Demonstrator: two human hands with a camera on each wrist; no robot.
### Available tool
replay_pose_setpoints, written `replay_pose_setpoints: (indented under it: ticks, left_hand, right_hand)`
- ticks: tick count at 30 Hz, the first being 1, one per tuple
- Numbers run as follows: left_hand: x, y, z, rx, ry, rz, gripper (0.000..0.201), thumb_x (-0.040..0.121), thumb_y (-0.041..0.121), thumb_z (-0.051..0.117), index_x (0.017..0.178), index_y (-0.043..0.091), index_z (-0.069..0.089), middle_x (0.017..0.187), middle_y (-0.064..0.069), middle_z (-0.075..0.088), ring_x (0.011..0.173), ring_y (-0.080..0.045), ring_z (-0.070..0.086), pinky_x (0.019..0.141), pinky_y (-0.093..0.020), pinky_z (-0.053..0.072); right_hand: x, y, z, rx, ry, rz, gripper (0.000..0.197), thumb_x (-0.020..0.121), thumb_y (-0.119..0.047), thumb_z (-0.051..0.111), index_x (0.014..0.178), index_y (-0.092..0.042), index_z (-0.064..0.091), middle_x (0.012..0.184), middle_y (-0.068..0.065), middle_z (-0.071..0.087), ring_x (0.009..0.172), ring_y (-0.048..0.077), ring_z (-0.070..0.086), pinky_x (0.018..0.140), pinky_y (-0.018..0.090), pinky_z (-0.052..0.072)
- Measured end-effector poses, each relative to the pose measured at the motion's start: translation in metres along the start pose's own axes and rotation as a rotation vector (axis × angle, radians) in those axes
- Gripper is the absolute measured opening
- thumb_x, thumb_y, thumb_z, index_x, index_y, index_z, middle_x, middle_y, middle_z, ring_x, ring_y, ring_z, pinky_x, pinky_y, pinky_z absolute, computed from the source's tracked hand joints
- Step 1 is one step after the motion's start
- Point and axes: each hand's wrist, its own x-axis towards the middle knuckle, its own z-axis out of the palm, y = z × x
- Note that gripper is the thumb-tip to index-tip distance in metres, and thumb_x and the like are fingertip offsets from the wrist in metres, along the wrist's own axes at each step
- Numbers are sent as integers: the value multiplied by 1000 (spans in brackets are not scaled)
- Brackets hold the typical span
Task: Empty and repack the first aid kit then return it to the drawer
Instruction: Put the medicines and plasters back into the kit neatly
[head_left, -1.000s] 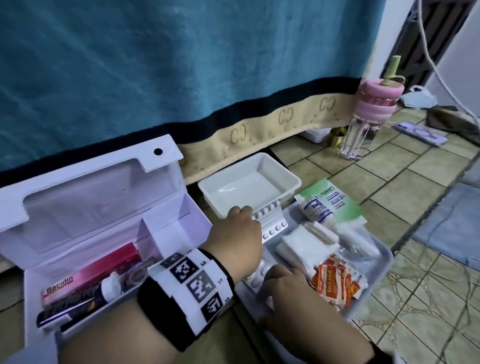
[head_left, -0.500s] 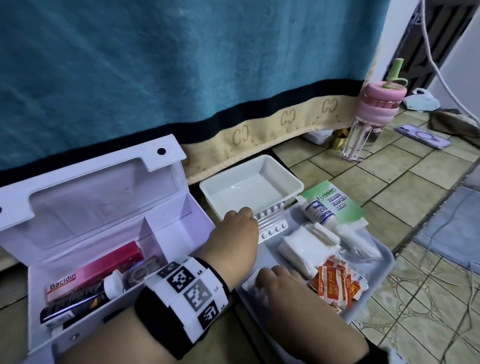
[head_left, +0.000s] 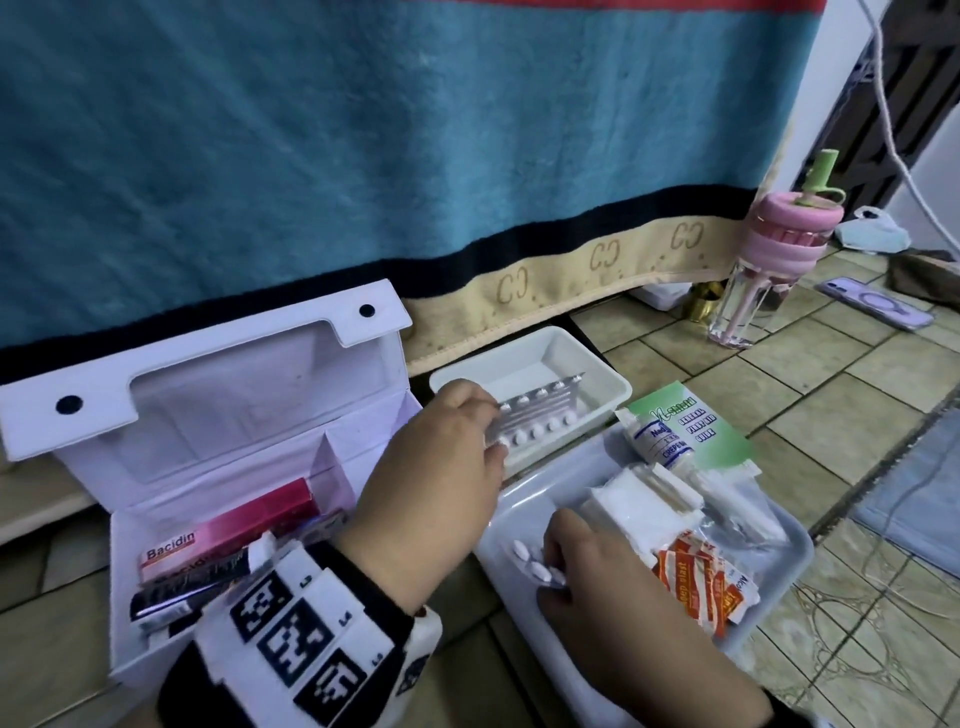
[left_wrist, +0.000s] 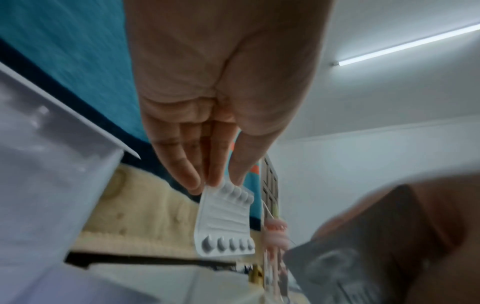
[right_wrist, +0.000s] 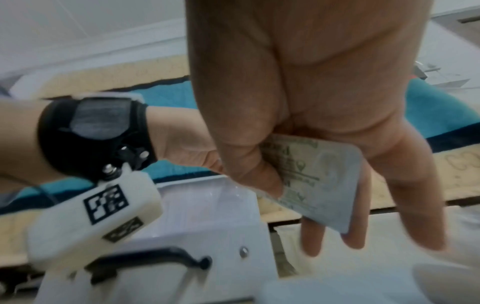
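First aid kit (head_left: 228, 467) sits open on the floor at my left, lid up against the bed's blue blanket (head_left: 363, 145); the Bacidin box (head_left: 228, 535) and a dark tube (head_left: 187, 577) are already in its long compartment, the small end compartment looks bare. Left hand (head_left: 441, 467) pinches one end of a silver blister strip (head_left: 535, 415) between thumb and fingertips (left_wrist: 192, 181), strip lifted over the small white tray (head_left: 587, 364). Right hand (head_left: 587, 566) is clamped on a second pill strip (head_left: 535, 564) low over the big grey tray (head_left: 779, 577); right wrist view shows thumb pressing its printed foil back (right_wrist: 319, 185) against the fingers. Step in hand, I judge: packing both strips into the kit. To do it well, keep each strip flat, carry the left one first since that wrist crosses ahead of the right, and slide them along the kit wall beside the Bacidin box so the lid can close. Left on the grey tray: gauze pads (head_left: 639, 499), orange plaster packets (head_left: 696, 582), crepe bandage roll (head_left: 654, 441), green guide leaflet (head_left: 711, 431), clear bagged items I can't identify. In the way: my own left forearm over the kit's front edge. Pink bottle (head_left: 769, 260) and phone (head_left: 878, 306) stand well apart on the tiles. Drawer not visible.
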Motion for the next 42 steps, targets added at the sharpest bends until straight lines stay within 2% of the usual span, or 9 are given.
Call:
replay_pose_setpoints:
  ticks: [3,9,12,15,18,21,28,38,42]
  left_hand:
    - [-19,-11,-37,-24,80,-105,24,90,23,59,113,20,65,118,17,52,91,-2,55,88,-19,45]
    - [-71,-66,-106,37,148,-347,14,85,20,65,99,23,69,105,17,56,89,-5,60,86,-23,45]
    - [-88,-99,-123,61,158,-438,14,85,14,66,96,16,73,104,14,59,87,-4,61,86,-23,46]
    - [-101,-126,-124,138,129,-479,15,85,12,65,98,17,72,101,17,57,81,-2,60,79,-18,44]
    - [-111,-145,-112,196,97,-511,19,87,14,62,104,17,69,109,13,58,84,-8,59,87,-26,48]
    - [-115,-154,-100,212,46,-500,25,91,17,58,116,17,65,119,12,54,89,-7,54,88,-18,41]
    - [-113,-168,-88,300,-75,-574,32,96,25,47,125,23,60,138,15,46,124,-13,41,105,-26,37]
    - [-114,-172,-85,217,-3,-587,44,92,1,44,129,22,57,137,11,48,124,-16,42,103,-20,31]
    - [-117,-172,-85,185,29,-576,41,94,4,43,128,20,58,138,13,47,126,-13,40,102,-14,27]
  right_hand:
    - [2,-15,-11,123,3,-82,26,83,-21,52,70,-29,31,76,-10,40,72,7,40,59,19,32]
    - [24,-60,-27,340,-25,-264,26,67,-29,77,73,-31,52,86,-11,49,80,3,52,68,9,39]
    - [47,-79,-21,310,-1,-395,31,84,-8,64,74,-36,58,89,-13,50,86,-9,50,70,1,35]
    - [69,-100,-17,238,95,-537,40,83,9,56,75,-28,69,87,-15,56,82,-10,53,69,-2,34]
    - [84,-122,-15,62,122,-647,38,75,4,67,69,-33,66,75,-16,62,76,2,50,69,7,37]
    - [99,-142,-14,-72,68,-713,29,75,1,64,71,-28,65,72,-13,58,76,5,47,65,17,40]
    - [141,-173,6,-263,-165,-841,38,78,4,53,91,-25,74,98,-7,69,93,12,60,83,28,49]
    - [159,-188,40,-290,-444,-890,33,83,1,55,102,-18,74,112,-3,65,100,15,61,90,30,49]
    - [162,-188,47,-373,-543,-868,35,83,-2,55,114,-13,68,126,-1,59,113,19,55,99,35,44]
